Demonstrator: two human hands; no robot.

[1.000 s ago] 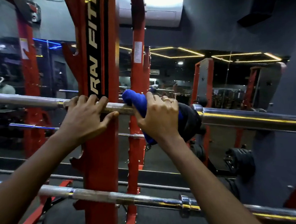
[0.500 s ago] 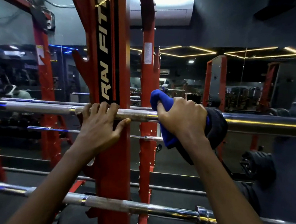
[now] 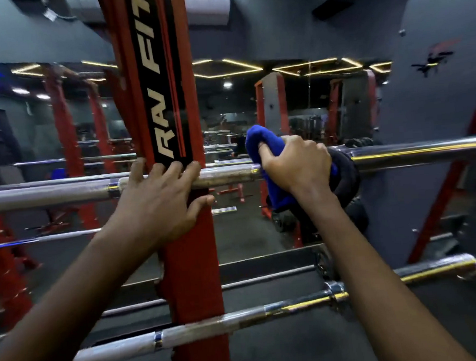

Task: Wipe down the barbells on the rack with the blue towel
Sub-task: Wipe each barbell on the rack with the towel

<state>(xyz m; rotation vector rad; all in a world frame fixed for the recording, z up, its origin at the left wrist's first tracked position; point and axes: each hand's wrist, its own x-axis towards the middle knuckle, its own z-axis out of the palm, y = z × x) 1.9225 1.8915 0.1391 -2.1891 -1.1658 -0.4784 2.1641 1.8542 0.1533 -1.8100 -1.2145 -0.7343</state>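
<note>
A steel upper barbell [image 3: 49,195] lies level across the red rack upright [image 3: 192,268]. My left hand [image 3: 159,202] holds this bar in front of the upright, fingers curled over the top and thumb below. To its right my right hand [image 3: 296,166] grips the blue towel [image 3: 262,147] wrapped round the same bar, just left of a black collar [image 3: 346,170] and the chrome sleeve [image 3: 426,150]. The towel's end hangs below the bar. A second lower barbell [image 3: 213,327] lies across the rack near my forearms.
A wall mirror [image 3: 241,118] behind the rack reflects red frames, bars and ceiling lights. Black weight plates [image 3: 357,217] sit low behind the upper bar's right end. A red diagonal strut [image 3: 451,182] stands at the right, with dark floor below.
My right hand with the towel has slid to the right along the upper bar, towards the black collar. My left hand keeps its hold by the upright. The view has shifted to the right.
</note>
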